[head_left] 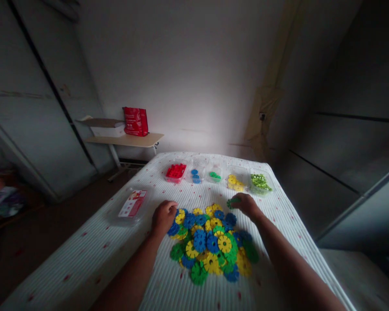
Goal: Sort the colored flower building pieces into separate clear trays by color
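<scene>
My right hand (245,204) pinches a green notched plastic disc (232,202) above the far right edge of a heap. The heap (213,243) is made of blue, yellow and green notched discs, spread over the near middle of the table. At the heap's left edge is my left hand (164,216), its fingers curled near the blue and yellow discs; what they hold, if anything, is hidden. Beyond the hands stand clear tubs with blue discs (195,176), green discs (215,176) and yellow discs (235,183).
Red pieces (176,171) fill a tub at the row's left end, light green pieces (260,182) one at its right. A clear lidded box (132,205) with a label lies left. Behind, a small side table (129,140) bears a red bag (135,121) and a white box (107,129).
</scene>
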A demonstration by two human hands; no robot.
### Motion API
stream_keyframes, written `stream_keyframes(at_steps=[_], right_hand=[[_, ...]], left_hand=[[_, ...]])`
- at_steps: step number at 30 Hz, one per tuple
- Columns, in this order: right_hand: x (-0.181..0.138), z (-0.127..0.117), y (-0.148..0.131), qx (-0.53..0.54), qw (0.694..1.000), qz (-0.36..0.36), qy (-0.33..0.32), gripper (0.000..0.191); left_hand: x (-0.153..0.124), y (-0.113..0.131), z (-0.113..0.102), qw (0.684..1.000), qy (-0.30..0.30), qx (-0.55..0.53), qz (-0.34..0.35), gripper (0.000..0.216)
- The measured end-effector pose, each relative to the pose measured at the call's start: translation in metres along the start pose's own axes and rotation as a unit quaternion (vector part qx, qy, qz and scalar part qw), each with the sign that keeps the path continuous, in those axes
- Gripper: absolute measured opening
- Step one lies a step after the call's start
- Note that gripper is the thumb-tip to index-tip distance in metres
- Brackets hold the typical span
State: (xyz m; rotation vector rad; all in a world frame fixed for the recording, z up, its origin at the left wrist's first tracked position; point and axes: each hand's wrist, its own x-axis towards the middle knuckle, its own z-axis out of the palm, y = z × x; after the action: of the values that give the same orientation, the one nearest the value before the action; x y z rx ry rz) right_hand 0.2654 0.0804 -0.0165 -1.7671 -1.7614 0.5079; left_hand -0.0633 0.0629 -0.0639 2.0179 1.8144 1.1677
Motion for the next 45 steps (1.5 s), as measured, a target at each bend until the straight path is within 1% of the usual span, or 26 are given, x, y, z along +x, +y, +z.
stream_keyframes(at_steps=[2, 4, 6, 7, 9, 10, 12, 15, 18, 21, 22, 24, 26, 27, 29, 30, 32, 34, 35, 38, 41, 43, 45], right_hand=[[0.016, -0.003, -0.018, 0.001, 1.0, -0.015, 0.002, 0.008], [0.036, -0.007, -0.038, 0.013, 0.999, -0.018, 0.025, 0.009], [0.056, -0.01, -0.056, 0.044, 0.998, 0.012, 0.053, 0.015], [0.064, -0.011, -0.064, 0.06, 0.995, 0.024, 0.07, 0.022], [0.075, -0.012, -0.073, 0.069, 0.992, 0.035, 0.101, 0.033], [0.077, -0.012, -0.074, 0.062, 0.992, 0.029, 0.11, 0.035], [0.072, -0.012, -0.072, 0.04, 0.993, 0.004, 0.107, 0.031], [0.046, -0.01, -0.06, 0.024, 0.997, -0.043, 0.063, 0.02], [0.003, -0.011, -0.044, 0.019, 0.996, -0.088, -0.003, 0.016], [-0.051, -0.016, -0.033, 0.013, 0.99, -0.129, -0.051, 0.026], [-0.069, -0.018, -0.032, 0.013, 0.984, -0.162, -0.067, 0.029], [-0.102, -0.021, -0.031, -0.005, 0.965, -0.245, -0.087, 0.035], [-0.125, -0.021, -0.033, -0.057, 0.939, -0.319, -0.118, 0.044], [-0.132, -0.019, -0.034, -0.089, 0.926, -0.342, -0.136, 0.048], [-0.138, -0.012, -0.035, -0.146, 0.907, -0.359, -0.165, 0.055], [-0.137, -0.008, -0.036, -0.167, 0.903, -0.357, -0.17, 0.057], [-0.13, 0.002, -0.035, -0.192, 0.906, -0.339, -0.163, 0.059], [-0.121, 0.009, -0.032, -0.206, 0.917, -0.313, -0.137, 0.061], [-0.117, 0.012, -0.031, -0.211, 0.922, -0.301, -0.122, 0.061], [-0.11, 0.013, -0.023, -0.221, 0.932, -0.274, -0.083, 0.058], [-0.111, 0.009, -0.013, -0.232, 0.941, -0.241, -0.056, 0.053], [-0.112, 0.005, -0.006, -0.24, 0.947, -0.212, -0.037, 0.051], [-0.113, 0.003, -0.003, -0.244, 0.951, -0.191, -0.017, 0.052]], left_hand=[[0.0, 0.0, 0.0, 1.0, 0.001, -0.005, 0.002, 0.019], [0.0, -0.001, 0.0, 1.0, 0.002, -0.009, -0.001, 0.018], [0.001, -0.001, -0.001, 1.0, 0.004, -0.014, -0.006, 0.018], [0.001, -0.001, -0.001, 1.0, 0.006, -0.016, -0.008, 0.018], [0.001, -0.001, -0.002, 1.0, 0.009, -0.022, -0.011, 0.019], [0.002, -0.001, -0.002, 1.0, 0.009, -0.024, -0.013, 0.019], [0.001, -0.001, -0.002, 0.999, 0.008, -0.025, -0.018, 0.019], [0.0, 0.001, -0.003, 0.999, 0.003, -0.031, -0.016, 0.019], [-0.001, 0.005, -0.007, 0.999, -0.01, -0.051, 0.0, 0.02], [-0.002, 0.017, -0.017, 0.997, -0.024, -0.074, 0.027, 0.019], [-0.002, 0.023, -0.02, 0.995, -0.035, -0.079, 0.044, 0.019], [-0.005, 0.037, -0.028, 0.988, -0.083, -0.084, 0.098, 0.019], [-0.01, 0.053, -0.032, 0.973, -0.15, -0.076, 0.161, 0.019], [-0.014, 0.061, -0.033, 0.963, -0.181, -0.065, 0.189, 0.02], [-0.024, 0.073, -0.033, 0.944, -0.228, -0.033, 0.235, 0.026], [-0.03, 0.076, -0.031, 0.937, -0.244, -0.014, 0.251, 0.032], [-0.041, 0.079, -0.028, 0.925, -0.262, 0.022, 0.274, 0.048], [-0.049, 0.078, -0.024, 0.925, -0.252, 0.053, 0.278, 0.058], [-0.051, 0.076, -0.022, 0.929, -0.24, 0.066, 0.274, 0.06], [-0.053, 0.073, -0.02, 0.941, -0.2, 0.082, 0.261, 0.052], [-0.052, 0.073, -0.021, 0.944, -0.191, 0.079, 0.258, 0.042], [-0.052, 0.073, -0.021, 0.945, -0.191, 0.075, 0.255, 0.042], [-0.053, 0.074, -0.021, 0.945, -0.189, 0.067, 0.257, 0.049]])
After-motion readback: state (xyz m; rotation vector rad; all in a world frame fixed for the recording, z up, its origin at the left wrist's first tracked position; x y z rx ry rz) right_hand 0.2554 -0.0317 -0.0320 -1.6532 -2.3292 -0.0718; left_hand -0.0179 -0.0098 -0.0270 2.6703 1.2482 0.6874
